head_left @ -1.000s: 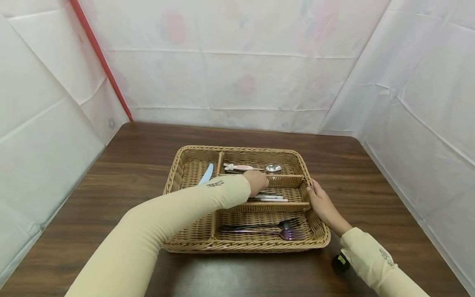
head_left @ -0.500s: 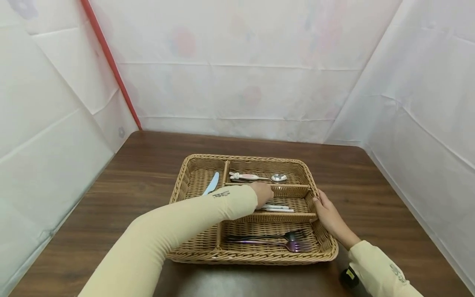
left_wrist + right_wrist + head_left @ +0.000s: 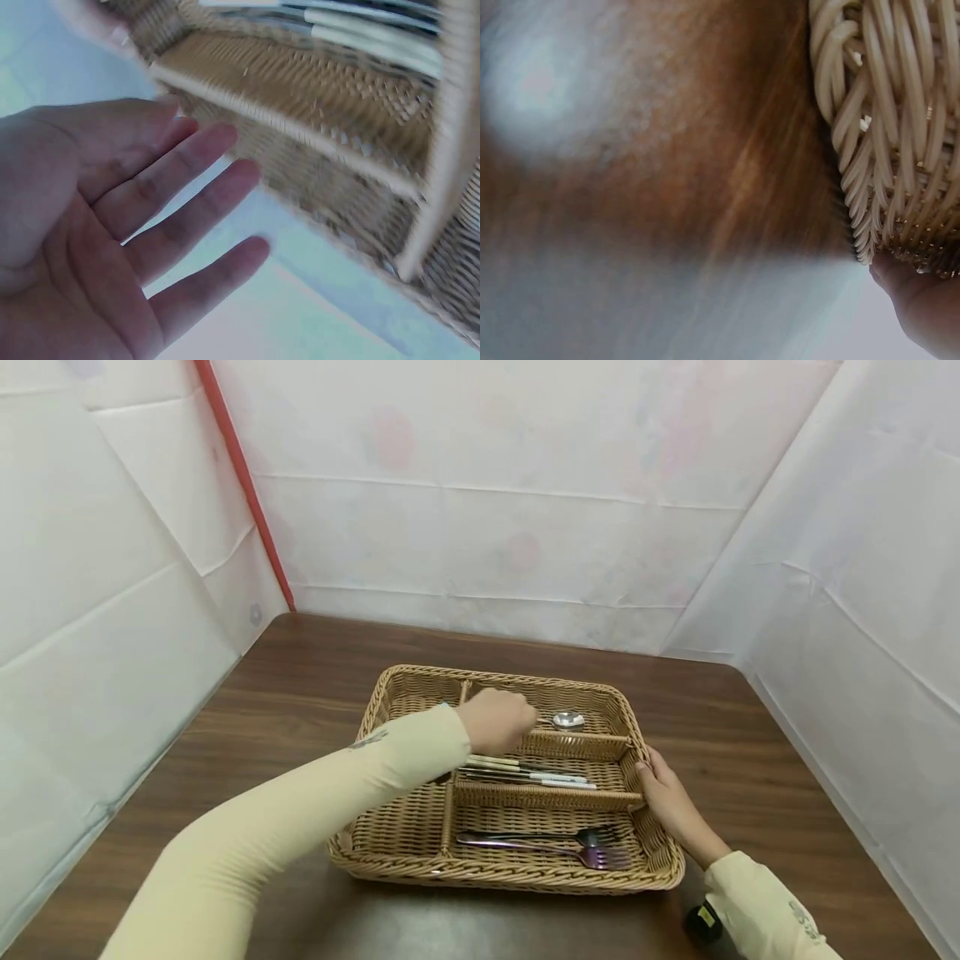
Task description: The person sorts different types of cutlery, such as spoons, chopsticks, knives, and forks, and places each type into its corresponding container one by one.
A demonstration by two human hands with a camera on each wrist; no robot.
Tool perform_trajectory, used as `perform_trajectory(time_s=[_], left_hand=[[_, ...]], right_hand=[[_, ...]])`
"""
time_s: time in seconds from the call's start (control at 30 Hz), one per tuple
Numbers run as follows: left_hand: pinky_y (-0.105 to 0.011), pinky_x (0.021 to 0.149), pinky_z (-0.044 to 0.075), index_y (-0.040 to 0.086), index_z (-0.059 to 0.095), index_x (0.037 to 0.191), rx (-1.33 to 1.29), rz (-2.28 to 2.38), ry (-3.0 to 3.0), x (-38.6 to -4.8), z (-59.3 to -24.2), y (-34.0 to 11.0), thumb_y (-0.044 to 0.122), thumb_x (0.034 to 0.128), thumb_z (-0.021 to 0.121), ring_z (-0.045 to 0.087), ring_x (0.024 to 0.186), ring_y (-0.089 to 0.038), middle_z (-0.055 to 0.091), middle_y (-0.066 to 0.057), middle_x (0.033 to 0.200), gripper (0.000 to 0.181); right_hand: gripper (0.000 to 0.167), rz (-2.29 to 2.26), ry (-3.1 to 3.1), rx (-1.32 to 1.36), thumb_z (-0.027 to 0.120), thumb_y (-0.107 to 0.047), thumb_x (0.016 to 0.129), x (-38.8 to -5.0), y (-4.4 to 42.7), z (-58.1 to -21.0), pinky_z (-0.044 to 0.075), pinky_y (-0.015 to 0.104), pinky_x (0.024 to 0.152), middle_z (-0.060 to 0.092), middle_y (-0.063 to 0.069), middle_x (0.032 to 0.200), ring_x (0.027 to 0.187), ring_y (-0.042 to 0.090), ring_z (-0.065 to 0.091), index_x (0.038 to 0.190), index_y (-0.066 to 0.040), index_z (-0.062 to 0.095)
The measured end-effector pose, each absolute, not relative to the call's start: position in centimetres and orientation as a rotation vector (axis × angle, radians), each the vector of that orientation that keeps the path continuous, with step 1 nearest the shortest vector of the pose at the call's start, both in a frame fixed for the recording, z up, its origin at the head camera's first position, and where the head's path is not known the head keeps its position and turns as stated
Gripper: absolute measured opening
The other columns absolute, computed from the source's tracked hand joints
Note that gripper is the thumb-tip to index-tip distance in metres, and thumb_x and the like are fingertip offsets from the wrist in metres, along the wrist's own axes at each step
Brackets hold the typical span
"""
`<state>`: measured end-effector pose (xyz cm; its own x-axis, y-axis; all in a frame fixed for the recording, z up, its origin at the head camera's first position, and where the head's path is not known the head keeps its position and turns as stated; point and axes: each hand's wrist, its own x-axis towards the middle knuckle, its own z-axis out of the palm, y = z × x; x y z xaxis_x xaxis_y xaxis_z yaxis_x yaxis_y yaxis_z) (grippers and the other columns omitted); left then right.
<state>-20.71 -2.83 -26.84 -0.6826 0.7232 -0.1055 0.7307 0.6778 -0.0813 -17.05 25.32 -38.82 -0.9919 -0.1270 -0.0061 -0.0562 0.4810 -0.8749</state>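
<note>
My left hand (image 3: 497, 720) hovers over the back part of the wicker cutlery basket (image 3: 510, 878), its fingers loosely extended and holding nothing in the left wrist view. Below it, several chopsticks (image 3: 540, 777) with pale ends lie in the middle compartment. A spoon (image 3: 567, 720) rests in the back compartment, its handle hidden by that hand. In the front compartment lie a purple fork (image 3: 600, 858) and a dark fork (image 3: 596, 836). My right hand (image 3: 673, 802) grips the basket's right side, thumb over the rim. The left sleeve covers most of the left compartment.
The basket stands on a dark wooden table (image 3: 330, 652). White sheeting (image 3: 480, 543) hangs behind it and on both sides, with a red strip (image 3: 247, 485) at the back left corner.
My left hand has lifted out of the middle compartment and shifted left and back, uncovering more of the chopsticks. The right hand keeps its hold on the basket. The head view has shifted slightly.
</note>
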Motion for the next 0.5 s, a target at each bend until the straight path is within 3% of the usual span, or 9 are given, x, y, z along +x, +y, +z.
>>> perform_trajectory(time_s=[0.1,0.2,0.33,0.5], left_hand=[[-0.032,0.075,0.052,0.008,0.068,0.099,1.259,-0.016,2.871,-20.2,-25.9,-5.3,0.017,0.0902,0.065,0.063,0.079,-0.016,0.068,-0.002,0.09,0.013],[-0.044,0.098,0.041,0.006,0.064,0.116,1.252,0.087,2.936,-19.4,-25.5,-8.3,0.026,0.0919,0.063,0.061,0.104,-0.023,0.066,-0.009,0.112,0.031],[-0.057,0.11,0.013,0.006,0.045,0.139,1.121,0.142,3.027,-17.8,-25.3,-12.5,0.04,0.0947,0.056,0.033,0.136,-0.029,0.043,-0.01,0.145,0.056],[-0.062,0.107,-0.004,0.013,0.025,0.151,0.973,0.219,3.076,-15.5,-26.1,-16.9,0.055,0.094,0.047,0.006,0.145,-0.025,0.023,-0.004,0.156,0.074]], right_hand=[[0.051,-1.538,2.654,-0.169,0.027,-0.02,0.105,-16.9,25.5,-38.8,0.019,0.059,0.107,0.023,0.033,0.147,0.136,0.046,0.021,0.148,0.004,0.013],[0.052,-1.488,2.671,-0.197,0.029,-0.019,0.105,-16.9,25.4,-38.6,0.019,0.06,0.106,0.021,0.033,0.147,0.136,0.047,0.02,0.149,0.003,0.01],[0.06,-1.329,2.784,-0.312,0.032,-0.02,0.104,-17.4,25.0,-37.6,0.011,0.063,0.107,0.009,0.035,0.15,0.137,0.049,0.01,0.148,0.007,0.001],[0.065,-0.969,3.002,-0.509,0.034,-0.028,0.104,-18.0,25.2,-35.1,-0.008,0.063,0.105,0.001,0.028,0.154,0.14,0.044,-0.002,0.149,0.006,0.001]])
